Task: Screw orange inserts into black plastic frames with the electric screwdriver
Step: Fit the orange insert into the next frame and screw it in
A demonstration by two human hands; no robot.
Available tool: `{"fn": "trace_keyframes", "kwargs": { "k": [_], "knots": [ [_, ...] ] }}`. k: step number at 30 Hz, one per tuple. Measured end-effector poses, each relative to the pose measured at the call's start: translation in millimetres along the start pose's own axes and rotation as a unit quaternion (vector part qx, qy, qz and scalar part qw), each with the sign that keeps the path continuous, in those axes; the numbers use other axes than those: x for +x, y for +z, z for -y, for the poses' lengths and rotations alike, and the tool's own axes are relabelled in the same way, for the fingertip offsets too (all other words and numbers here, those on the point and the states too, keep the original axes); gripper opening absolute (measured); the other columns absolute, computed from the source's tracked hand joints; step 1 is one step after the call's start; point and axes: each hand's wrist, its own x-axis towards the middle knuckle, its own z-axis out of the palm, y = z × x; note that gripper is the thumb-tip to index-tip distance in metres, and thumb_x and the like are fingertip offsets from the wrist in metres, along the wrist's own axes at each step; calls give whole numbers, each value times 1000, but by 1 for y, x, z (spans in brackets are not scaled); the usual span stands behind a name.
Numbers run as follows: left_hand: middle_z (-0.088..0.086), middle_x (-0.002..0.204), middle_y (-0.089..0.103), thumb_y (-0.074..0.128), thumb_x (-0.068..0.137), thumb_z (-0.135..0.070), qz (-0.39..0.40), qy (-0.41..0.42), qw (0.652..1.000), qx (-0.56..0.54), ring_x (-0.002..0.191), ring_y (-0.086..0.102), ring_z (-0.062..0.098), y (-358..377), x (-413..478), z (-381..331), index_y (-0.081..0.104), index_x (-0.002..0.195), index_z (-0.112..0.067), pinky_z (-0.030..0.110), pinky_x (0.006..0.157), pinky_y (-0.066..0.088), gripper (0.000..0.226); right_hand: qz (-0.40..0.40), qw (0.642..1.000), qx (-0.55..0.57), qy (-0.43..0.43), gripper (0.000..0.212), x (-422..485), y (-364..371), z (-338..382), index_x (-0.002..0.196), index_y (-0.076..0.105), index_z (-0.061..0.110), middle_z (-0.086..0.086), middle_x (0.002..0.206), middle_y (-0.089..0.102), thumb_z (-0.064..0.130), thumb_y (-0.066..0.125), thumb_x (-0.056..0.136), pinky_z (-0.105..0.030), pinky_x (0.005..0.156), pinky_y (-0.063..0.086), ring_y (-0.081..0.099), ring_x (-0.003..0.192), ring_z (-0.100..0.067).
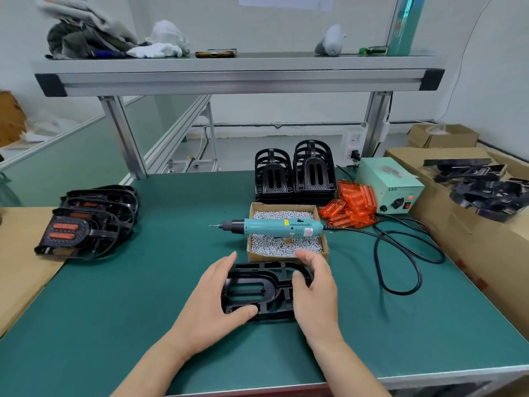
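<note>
- Your left hand (211,305) is bare from the fingers (226,263) down to the wrist.
- Your right hand (315,293) is bare in the same way, with plain, uncovered fingers.
- Your left forearm (154,365) shows bare right to the bottom edge of the view.
- Your right forearm (349,368) is likewise bare to that edge.

Bright even diffuse light, faint soft shadows, strong wide-angle bend at edges, top-left corner blurry, centre sharp
</note>
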Motion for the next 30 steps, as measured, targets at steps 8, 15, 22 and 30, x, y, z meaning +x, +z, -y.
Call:
{"fn": "trace_keyframes", "kwargs": {
  "k": [8,15,22,30],
  "knots": [
    [-38,145,20,65,70,-63,-2,7,1000,15,137,19,-16,1,1,1,11,143,-53,-4,101,17,91,-59,991,-75,-93,29,77,-27,36,116,60,23,9,118,58,2,56,96,-25,102,44,55,112,-5],
    [-31,146,26,63,73,-63,-5,3,1000,16,138,21,-13,1,0,2,15,148,-46,-3,102,17,91,-49,925,-376,-31,43,180,-38,33,134,53,11,-14,141,48,11,57,91,-45,113,34,39,134,-32],
    [-28,146,28,59,71,-67,-6,2,1000,22,139,22,-10,1,3,2,21,152,-38,3,108,18,94,28,847,-521,105,63,235,-46,18,155,31,13,-15,165,18,26,41,94,-54,122,18,5,154,-36],
    [-24,147,28,57,71,-68,-8,4,999,33,139,20,-10,2,4,3,25,154,-32,3,109,14,96,74,818,-552,143,63,235,-52,-1,149,33,26,-10,155,23,40,56,91,-62,108,30,23,143,-40]
  ]
}}
